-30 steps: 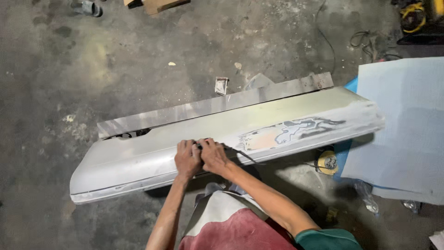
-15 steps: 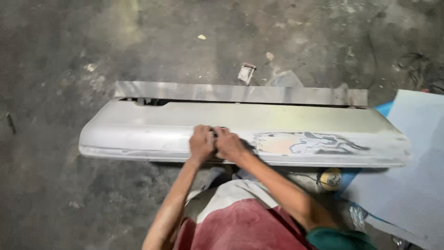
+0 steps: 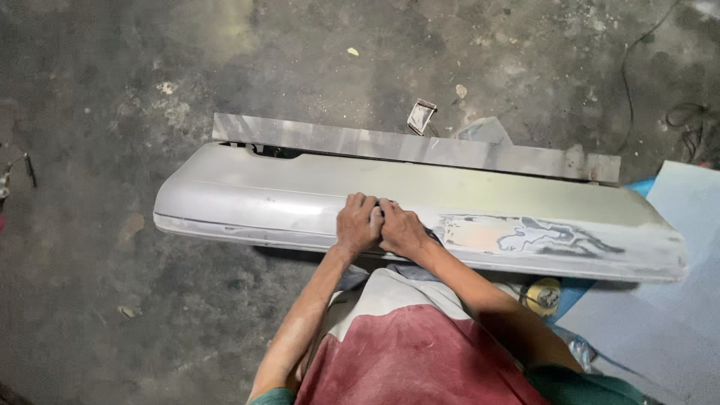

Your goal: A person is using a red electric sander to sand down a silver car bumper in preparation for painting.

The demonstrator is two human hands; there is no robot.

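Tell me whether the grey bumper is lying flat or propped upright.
Lying flat: the grey bumper rests lengthwise on the concrete floor, both hands pressed on top.

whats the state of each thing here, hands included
car bumper: lying lengthwise on the floor, paint sanded through in a patch right of the hands
left hand: pressed on the bumper, touching the right hand
right hand: pressed on the bumper
tape roll: flat on the floor

A stained, dusty concrete floor [image 3: 150, 322] is seen, lit from above; black cables [image 3: 679, 112] are strewn at its far right.
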